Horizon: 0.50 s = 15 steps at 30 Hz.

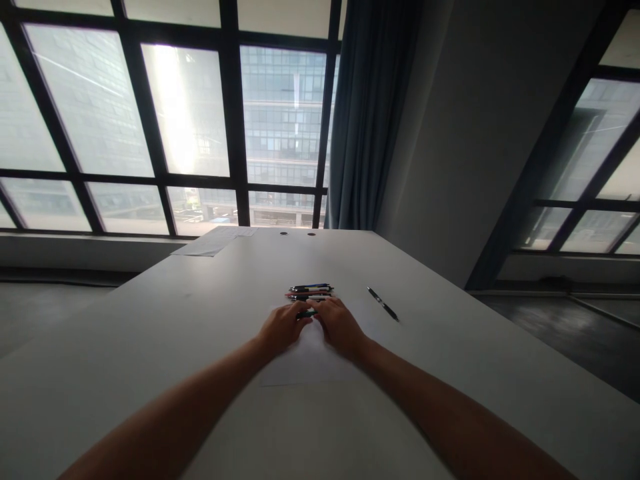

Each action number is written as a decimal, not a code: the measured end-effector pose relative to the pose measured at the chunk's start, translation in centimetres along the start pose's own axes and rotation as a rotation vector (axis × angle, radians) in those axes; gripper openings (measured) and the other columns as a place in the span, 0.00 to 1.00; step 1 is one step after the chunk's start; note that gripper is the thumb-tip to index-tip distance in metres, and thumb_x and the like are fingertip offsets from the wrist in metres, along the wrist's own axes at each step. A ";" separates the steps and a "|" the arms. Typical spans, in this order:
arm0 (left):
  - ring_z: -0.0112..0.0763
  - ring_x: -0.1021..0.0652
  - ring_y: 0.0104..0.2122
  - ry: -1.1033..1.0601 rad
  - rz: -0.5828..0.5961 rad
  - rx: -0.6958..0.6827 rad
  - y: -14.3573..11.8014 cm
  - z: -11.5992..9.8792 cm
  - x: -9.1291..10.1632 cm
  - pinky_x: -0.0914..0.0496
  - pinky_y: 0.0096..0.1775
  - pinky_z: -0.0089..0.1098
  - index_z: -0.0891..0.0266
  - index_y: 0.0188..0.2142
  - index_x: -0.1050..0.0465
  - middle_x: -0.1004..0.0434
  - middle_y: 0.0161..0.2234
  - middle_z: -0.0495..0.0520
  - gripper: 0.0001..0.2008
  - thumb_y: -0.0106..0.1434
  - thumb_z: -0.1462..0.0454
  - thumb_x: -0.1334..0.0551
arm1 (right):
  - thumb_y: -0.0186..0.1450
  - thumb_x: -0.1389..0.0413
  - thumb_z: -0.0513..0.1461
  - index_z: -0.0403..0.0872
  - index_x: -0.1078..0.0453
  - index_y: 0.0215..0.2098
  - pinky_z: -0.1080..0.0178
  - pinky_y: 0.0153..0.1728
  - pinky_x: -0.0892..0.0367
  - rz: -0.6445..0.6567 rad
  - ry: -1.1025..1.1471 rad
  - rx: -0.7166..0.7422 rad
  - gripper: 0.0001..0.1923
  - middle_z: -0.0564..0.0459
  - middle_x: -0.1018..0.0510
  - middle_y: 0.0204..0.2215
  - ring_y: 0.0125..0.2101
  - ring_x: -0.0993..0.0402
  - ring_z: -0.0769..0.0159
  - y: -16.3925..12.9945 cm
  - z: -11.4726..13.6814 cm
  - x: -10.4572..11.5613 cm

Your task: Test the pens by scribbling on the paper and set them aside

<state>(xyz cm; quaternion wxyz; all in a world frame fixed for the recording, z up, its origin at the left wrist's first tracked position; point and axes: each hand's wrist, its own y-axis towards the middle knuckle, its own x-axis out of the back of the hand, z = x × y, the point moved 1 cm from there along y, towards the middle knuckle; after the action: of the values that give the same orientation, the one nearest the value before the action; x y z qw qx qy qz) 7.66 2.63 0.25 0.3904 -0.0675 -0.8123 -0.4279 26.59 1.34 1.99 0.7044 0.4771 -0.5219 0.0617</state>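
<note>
A green pen [307, 313] sits between the two hands, over the top part of a sheet [305, 367] of white paper. The left hand [284, 327] and the right hand [343, 325] come in from each side. Their fingers are bent and seem to pinch the pen near its two ends. The tips are small and dim, so I cannot tell how hard they squeeze.

Just past the hands is a row of pens [310, 289], lying side by side. The right hand's fingers are very close to the row, and I cannot tell if they touch it. One bump could make those pens roll or turn crooked. If one hand let go too soon, the green pen could tip. The sheet could slide if a wrist dragged on it.

A black pen [383, 304] lies by itself to the right, at a slant. The right arm could knock it if it swung out wide.

The worktop [165, 347] has lots of room to the left. Its side edges are well away from the hands. Far off, near the back edge, are some papers [205, 245] and two dark spots [283, 233].
</note>
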 end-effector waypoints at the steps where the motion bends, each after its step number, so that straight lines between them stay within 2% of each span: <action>1: 0.32 0.21 0.32 -0.021 -0.013 0.016 0.0 0.0 0.0 0.27 0.38 0.32 0.59 0.47 0.33 0.19 0.38 0.54 0.14 0.64 0.58 0.39 | 0.66 0.54 0.30 0.45 0.34 0.55 0.55 0.48 0.39 -0.008 0.010 -0.023 0.20 0.45 0.23 0.42 0.43 0.30 0.58 -0.1 -0.1 -0.1; 3: 0.30 0.22 0.29 -0.056 -0.043 0.058 0.0 0.2 0.1 0.27 0.36 0.31 0.59 0.47 0.34 0.20 0.37 0.53 0.15 0.63 0.58 0.38 | 0.66 0.54 0.30 0.45 0.32 0.50 0.57 0.42 0.39 -0.049 -0.014 -0.093 0.17 0.44 0.25 0.41 0.43 0.31 0.57 -0.3 -0.5 -0.1; 5: 0.30 0.23 0.30 -0.050 -0.049 0.102 0.0 0.5 0.0 0.28 0.36 0.31 0.59 0.44 0.32 0.21 0.35 0.52 0.09 0.64 0.62 0.40 | 0.67 0.50 0.38 0.44 0.30 0.43 0.57 0.40 0.41 -0.097 -0.055 -0.139 0.09 0.44 0.26 0.38 0.40 0.32 0.57 -0.6 -1.0 0.3; 7: 0.32 0.23 0.32 0.006 -0.009 0.134 0.1 0.6 -0.1 0.28 0.36 0.32 0.59 0.39 0.29 0.22 0.34 0.53 0.05 0.63 0.65 0.42 | 0.64 0.45 0.48 0.45 0.31 0.34 0.57 0.38 0.44 -0.131 -0.084 -0.141 0.13 0.46 0.27 0.33 0.35 0.34 0.58 -0.8 -1.1 0.9; 9: 0.35 0.23 0.35 0.076 0.048 0.145 0.2 0.5 -0.1 0.28 0.38 0.34 0.59 0.36 0.27 0.22 0.33 0.55 0.05 0.62 0.66 0.42 | 0.60 0.43 0.53 0.46 0.34 0.27 0.57 0.37 0.46 -0.136 -0.093 -0.111 0.19 0.48 0.29 0.29 0.33 0.36 0.60 -0.8 -0.7 1.1; 15: 0.39 0.25 0.41 0.150 0.132 0.094 0.3 -0.2 0.1 0.28 0.42 0.36 0.59 0.32 0.25 0.21 0.35 0.55 0.07 0.62 0.68 0.42 | 0.54 0.41 0.52 0.47 0.38 0.20 0.58 0.36 0.48 -0.066 -0.091 -0.039 0.19 0.52 0.31 0.24 0.30 0.37 0.62 -0.4 1.0 1.1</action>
<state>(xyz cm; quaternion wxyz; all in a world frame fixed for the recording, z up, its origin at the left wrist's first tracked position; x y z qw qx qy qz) 7.84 2.63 0.62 0.4802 -0.0703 -0.7938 -0.3666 26.66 -0.04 2.62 0.6906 0.4826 -0.5386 0.0067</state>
